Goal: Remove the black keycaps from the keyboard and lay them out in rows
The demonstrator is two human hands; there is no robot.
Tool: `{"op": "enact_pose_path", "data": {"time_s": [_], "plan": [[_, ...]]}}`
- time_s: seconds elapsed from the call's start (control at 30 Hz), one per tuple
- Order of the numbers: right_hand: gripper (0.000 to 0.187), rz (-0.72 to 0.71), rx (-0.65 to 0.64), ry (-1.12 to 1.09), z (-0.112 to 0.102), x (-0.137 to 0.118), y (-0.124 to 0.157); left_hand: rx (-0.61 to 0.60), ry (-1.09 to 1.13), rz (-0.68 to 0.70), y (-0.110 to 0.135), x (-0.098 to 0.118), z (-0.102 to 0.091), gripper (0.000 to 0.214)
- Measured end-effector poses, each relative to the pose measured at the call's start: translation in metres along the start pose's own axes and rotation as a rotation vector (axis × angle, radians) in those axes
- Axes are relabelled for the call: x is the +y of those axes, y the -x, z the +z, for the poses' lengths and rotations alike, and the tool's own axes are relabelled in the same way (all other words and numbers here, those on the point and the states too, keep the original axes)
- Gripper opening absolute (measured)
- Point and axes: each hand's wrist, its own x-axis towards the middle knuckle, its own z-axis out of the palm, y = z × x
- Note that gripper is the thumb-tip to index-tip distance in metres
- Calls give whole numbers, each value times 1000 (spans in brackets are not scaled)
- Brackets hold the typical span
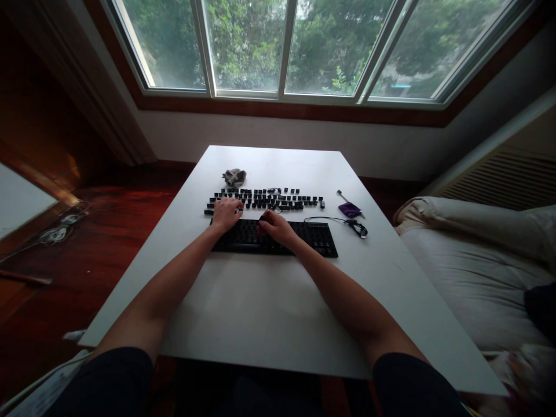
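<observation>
A black keyboard lies across the white table, with a cable running off its back right side. Just behind it, loose black keycaps are laid out in rows. My left hand hovers at the keyboard's back left edge, beside the rows; its fingers are bent toward the thumb, and whatever lies between them is too small to make out. Over the middle of the keyboard, my right hand pinches a small dark keycap between thumb and forefinger. Both hands hide part of the keys.
A crumpled grey cloth sits at the table's back left. To the right are a purple cloth pouch, a small brush-like tool and a coiled USB cable. The white table stands before a window, with a pale couch on the right.
</observation>
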Motion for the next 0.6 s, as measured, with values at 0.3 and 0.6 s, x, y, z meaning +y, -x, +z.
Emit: {"op": "enact_pose_path", "data": {"time_s": [0.3, 0.6], "plan": [[10, -267, -122, 559, 13, -21, 5, -23, 97, 156, 17, 14, -12, 14], [10, -375, -185, 738, 18, -29, 14, -38, 162, 192, 22, 24, -16, 14]]}}
